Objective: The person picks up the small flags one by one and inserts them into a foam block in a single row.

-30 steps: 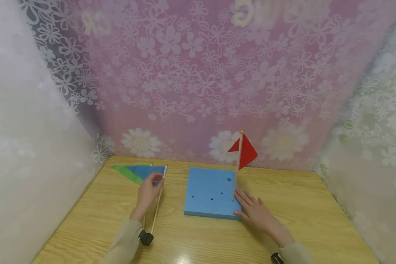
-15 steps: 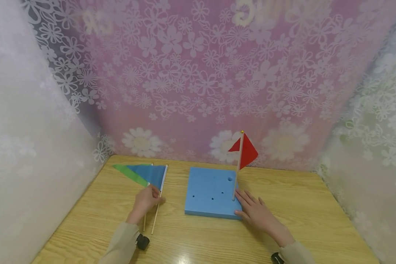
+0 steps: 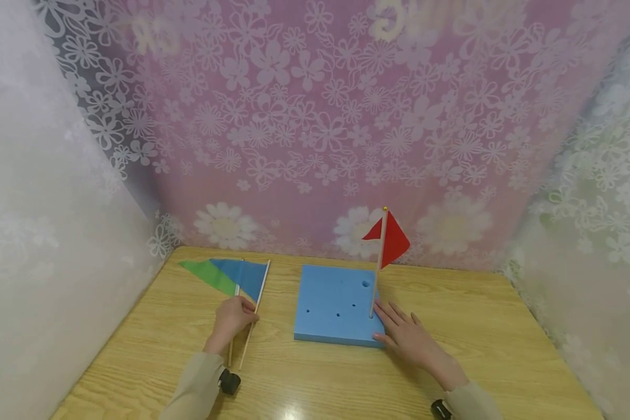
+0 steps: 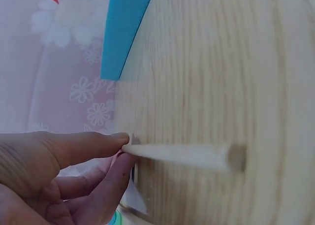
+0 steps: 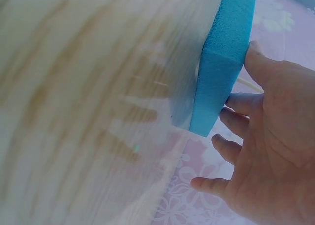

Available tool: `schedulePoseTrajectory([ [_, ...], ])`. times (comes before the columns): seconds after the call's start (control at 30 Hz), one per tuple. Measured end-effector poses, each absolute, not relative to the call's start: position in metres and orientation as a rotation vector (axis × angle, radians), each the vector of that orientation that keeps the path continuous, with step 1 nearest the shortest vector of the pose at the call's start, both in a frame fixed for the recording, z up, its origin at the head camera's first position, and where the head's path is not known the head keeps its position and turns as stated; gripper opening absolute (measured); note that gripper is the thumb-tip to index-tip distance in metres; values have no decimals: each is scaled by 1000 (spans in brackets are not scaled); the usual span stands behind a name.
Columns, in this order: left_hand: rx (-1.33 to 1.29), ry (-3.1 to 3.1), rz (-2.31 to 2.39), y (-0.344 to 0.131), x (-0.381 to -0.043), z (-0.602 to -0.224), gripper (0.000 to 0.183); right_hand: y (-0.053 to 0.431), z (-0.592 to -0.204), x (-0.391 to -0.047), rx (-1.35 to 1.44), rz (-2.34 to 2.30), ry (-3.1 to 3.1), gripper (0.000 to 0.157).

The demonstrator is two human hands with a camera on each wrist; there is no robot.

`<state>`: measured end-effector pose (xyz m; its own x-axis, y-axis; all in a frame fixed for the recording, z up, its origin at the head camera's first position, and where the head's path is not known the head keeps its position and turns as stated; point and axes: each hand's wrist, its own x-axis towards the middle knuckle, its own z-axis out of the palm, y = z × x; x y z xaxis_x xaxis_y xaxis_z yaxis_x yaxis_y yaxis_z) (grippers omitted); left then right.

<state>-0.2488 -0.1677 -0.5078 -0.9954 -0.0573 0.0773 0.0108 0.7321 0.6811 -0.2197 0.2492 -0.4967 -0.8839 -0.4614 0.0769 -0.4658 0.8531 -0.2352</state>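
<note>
On the left of the table my left hand (image 3: 231,321) pinches the wooden stick of a blue flag (image 3: 248,275) between thumb and fingertips, just below the cloth. In the left wrist view the stick (image 4: 187,154) points out from the pinch. A green flag (image 3: 207,274) lies partly under the blue one, its own stick passing beneath the hand. My right hand (image 3: 409,341) lies with straight fingers on the right edge of a blue foam board (image 3: 322,291). A red flag (image 3: 395,242) with a gold tip stands upright in a hole close to those fingers.
Several other holes mark the board's top, with one larger hole (image 3: 365,284) near the back right. Flower-patterned curtains (image 3: 304,116) enclose the wooden table (image 3: 315,385) at the back and both sides.
My left hand has come down from the cloth to the blue flag's stick and taken hold of it. The blue flag has shifted slightly right, uncovering more green. My right hand stays put.
</note>
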Motion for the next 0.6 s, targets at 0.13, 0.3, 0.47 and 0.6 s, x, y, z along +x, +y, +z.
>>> schedulePoseTrajectory([
  [0.13, 48, -2813, -1167, -165, -249, -505, 9, 249, -495, -218, 756, 395, -3009, 66],
  [0.3, -50, -2713, -1256, -154, -251, -497, 8, 250, -496, -218, 778, 421, -2970, 66],
  [0.47, -130, -2599, -1380, -136, -253, -487, 13, 253, -501, -219, 806, 416, -2928, 68],
  [0.6, -164, -2538, -1421, -120, -256, -477, 16, 251, -499, -219, 793, 433, -2967, 68],
])
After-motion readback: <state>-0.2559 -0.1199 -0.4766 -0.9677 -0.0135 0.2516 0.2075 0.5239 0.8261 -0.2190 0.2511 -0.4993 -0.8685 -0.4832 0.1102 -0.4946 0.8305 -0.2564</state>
